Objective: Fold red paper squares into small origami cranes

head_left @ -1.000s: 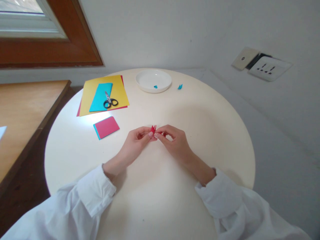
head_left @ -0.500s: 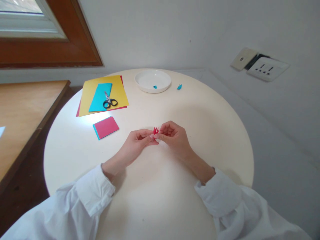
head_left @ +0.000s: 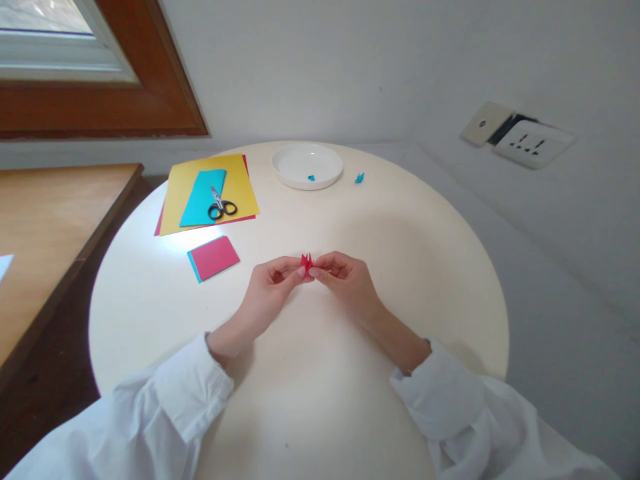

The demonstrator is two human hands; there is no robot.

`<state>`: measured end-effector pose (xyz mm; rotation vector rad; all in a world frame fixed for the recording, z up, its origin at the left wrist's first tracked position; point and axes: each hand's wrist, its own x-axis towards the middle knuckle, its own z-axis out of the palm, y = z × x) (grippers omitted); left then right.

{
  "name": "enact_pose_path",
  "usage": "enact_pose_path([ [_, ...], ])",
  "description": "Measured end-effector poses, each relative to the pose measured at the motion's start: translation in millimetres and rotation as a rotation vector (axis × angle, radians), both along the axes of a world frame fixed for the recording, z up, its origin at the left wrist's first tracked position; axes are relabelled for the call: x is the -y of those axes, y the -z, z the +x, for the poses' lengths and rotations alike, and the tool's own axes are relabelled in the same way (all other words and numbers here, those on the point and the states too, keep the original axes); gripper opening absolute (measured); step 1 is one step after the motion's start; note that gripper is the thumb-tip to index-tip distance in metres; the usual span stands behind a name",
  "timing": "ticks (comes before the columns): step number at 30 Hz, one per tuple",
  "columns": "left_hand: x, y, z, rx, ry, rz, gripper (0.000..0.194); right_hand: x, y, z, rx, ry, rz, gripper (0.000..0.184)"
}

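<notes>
A small red folded paper piece [head_left: 307, 261] with pointed tips sticking up is pinched between my two hands, over the middle of the round white table [head_left: 320, 387]. My left hand [head_left: 273, 288] grips it from the left with thumb and fingers, which hide its lower part. From the right, my right hand [head_left: 347, 280] pinches its edge between thumb and fingertips. To the left of my hands lies a small stack of cut paper [head_left: 215, 258], red on top with blue showing beneath.
Black-handled scissors [head_left: 219, 207] rest on a folded blue sheet [head_left: 200, 200], above a yellow sheet [head_left: 245, 183] with red under it. A shallow white dish [head_left: 285, 179] holds a bit of blue paper. A blue folded paper piece [head_left: 359, 179] sits right of it.
My right hand's fingers have come lower and closer around the red paper, and its tips now look turned a little differently. The camera view has shifted slightly.
</notes>
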<state>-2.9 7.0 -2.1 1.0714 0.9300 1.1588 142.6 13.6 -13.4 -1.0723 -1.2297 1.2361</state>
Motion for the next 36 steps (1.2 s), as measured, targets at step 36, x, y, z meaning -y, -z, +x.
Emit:
enact_pose_path([
  [36,2,-3.4,3,-0.033,0.011,0.006,0.017,10,-8.4,-5,0.087,-0.004,0.179,0.009],
])
